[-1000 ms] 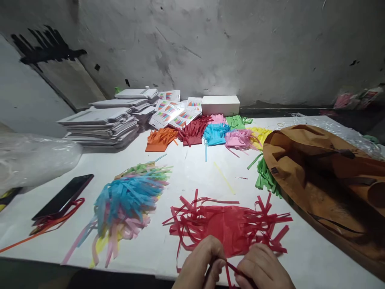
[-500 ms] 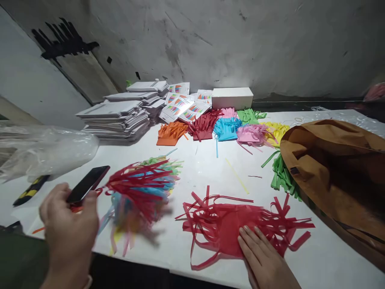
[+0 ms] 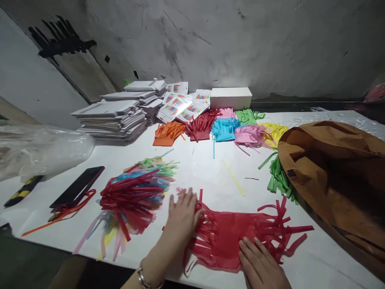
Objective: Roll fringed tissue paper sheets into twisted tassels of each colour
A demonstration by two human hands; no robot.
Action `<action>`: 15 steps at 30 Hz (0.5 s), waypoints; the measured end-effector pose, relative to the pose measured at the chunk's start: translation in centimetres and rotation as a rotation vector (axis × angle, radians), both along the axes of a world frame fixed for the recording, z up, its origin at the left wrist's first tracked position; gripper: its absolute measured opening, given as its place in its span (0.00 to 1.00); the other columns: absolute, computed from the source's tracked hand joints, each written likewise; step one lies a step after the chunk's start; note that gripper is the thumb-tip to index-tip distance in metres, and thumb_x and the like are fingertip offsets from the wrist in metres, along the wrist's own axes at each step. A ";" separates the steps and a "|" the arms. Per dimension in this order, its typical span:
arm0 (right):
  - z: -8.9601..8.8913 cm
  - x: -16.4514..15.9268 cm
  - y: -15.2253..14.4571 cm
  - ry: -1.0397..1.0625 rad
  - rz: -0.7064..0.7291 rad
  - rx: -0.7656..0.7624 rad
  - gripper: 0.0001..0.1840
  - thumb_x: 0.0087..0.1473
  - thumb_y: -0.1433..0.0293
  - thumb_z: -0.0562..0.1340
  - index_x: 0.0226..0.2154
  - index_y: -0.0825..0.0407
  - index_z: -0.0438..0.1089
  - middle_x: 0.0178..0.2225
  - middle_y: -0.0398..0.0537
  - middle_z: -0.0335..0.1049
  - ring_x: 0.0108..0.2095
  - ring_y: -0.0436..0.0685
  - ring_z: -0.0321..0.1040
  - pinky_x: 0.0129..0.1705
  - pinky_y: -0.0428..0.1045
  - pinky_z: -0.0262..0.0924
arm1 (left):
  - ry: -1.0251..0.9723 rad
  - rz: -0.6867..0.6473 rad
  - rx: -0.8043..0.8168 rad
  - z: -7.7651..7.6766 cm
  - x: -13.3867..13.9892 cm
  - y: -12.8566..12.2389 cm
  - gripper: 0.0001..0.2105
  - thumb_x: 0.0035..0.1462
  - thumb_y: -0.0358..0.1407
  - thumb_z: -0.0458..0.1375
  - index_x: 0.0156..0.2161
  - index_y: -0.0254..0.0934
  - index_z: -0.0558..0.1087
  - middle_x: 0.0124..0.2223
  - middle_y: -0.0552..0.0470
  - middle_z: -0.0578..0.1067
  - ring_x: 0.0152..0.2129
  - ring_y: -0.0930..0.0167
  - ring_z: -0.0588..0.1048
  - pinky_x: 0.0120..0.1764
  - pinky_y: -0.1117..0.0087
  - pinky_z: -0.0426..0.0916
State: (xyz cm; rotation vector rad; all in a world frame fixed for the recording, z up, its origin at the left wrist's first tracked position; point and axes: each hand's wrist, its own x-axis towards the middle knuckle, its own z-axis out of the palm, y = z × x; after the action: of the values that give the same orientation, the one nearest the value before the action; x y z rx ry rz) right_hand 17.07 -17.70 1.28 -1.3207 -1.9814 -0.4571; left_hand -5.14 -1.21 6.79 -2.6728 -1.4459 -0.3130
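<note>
A red fringed paper sheet (image 3: 226,237) is spread out on the white table. My right hand (image 3: 260,261) lies flat on its right side, fingers straight. Across the left fringe rests my left hand (image 3: 184,208), palm down with fingers stretched out and slightly apart; neither hand grips anything. To the left of the sheet is a pile of tassels: a red tassel (image 3: 132,200) is on top, over blue, green, pink and yellow strips. Beyond the pile lies a black phone (image 3: 77,188) with an orange-red strip (image 3: 69,214) beside it.
Folded fringed bundles, such as the orange one (image 3: 168,133) and the blue one (image 3: 225,129), line the back. Behind them are stacked white packets (image 3: 108,120), printed cards (image 3: 174,107) and a white box (image 3: 231,98). A brown bag (image 3: 327,160) takes up the right side.
My left hand has left the phone and tassel area and crossed right onto the sheet's left fringe. The sheet's fringes lie straighter. The right hand stays in place.
</note>
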 end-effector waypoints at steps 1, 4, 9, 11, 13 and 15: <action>-0.1 0.0 -0.1 0.008 -0.002 -0.002 0.16 0.61 0.82 0.55 0.41 0.56 0.76 0.44 0.50 0.80 0.51 0.59 0.75 0.67 0.57 0.52 | -0.057 0.010 0.051 0.3 -0.6 0.0 0.19 0.67 0.39 0.52 0.57 0.30 0.71 0.61 0.29 0.72 0.59 0.46 0.69 0.57 0.34 0.61; 0.1 -0.3 0.1 0.051 0.003 -0.006 0.16 0.58 0.82 0.55 0.41 0.55 0.76 0.42 0.49 0.81 0.48 0.57 0.76 0.67 0.56 0.51 | -0.218 -0.358 0.085 0.9 -0.7 -2.7 0.26 0.67 0.47 0.51 0.63 0.32 0.64 0.62 0.34 0.70 0.61 0.53 0.67 0.62 0.45 0.60; 1.1 -1.2 0.6 0.144 0.000 -0.047 0.14 0.59 0.79 0.56 0.42 0.55 0.74 0.41 0.49 0.81 0.46 0.56 0.76 0.65 0.55 0.51 | -0.335 -0.636 -0.042 -0.5 2.1 -7.4 0.13 0.70 0.34 0.47 0.52 0.36 0.72 0.50 0.48 0.80 0.49 0.66 0.74 0.63 0.59 0.56; 1.3 -1.2 0.5 0.169 -0.041 -0.056 0.15 0.60 0.78 0.54 0.42 0.54 0.74 0.41 0.48 0.81 0.45 0.57 0.76 0.64 0.56 0.51 | -0.400 -0.609 -0.075 -1.2 2.4 -7.7 0.12 0.69 0.30 0.46 0.46 0.36 0.73 0.44 0.48 0.81 0.43 0.66 0.75 0.56 0.59 0.62; 1.5 -0.8 0.2 0.174 -0.069 -0.064 0.15 0.61 0.79 0.53 0.42 0.54 0.74 0.40 0.48 0.81 0.44 0.57 0.77 0.62 0.57 0.53 | -0.435 -0.622 -0.100 -1.3 2.1 -7.6 0.11 0.68 0.28 0.46 0.43 0.36 0.72 0.40 0.48 0.80 0.38 0.66 0.75 0.49 0.59 0.65; 1.9 -0.1 -0.1 0.144 -0.080 -0.091 0.14 0.61 0.80 0.54 0.43 0.55 0.73 0.39 0.48 0.81 0.43 0.58 0.77 0.59 0.58 0.54 | -0.425 -0.617 -0.159 -1.0 1.8 -7.3 0.11 0.68 0.27 0.47 0.41 0.36 0.71 0.38 0.48 0.79 0.35 0.66 0.74 0.44 0.61 0.67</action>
State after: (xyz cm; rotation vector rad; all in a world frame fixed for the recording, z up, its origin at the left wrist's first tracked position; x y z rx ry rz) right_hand 16.96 -17.84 3.14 -1.4524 -1.8540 -0.3031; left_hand -3.30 -8.54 5.78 -3.2719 -0.6735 -0.8835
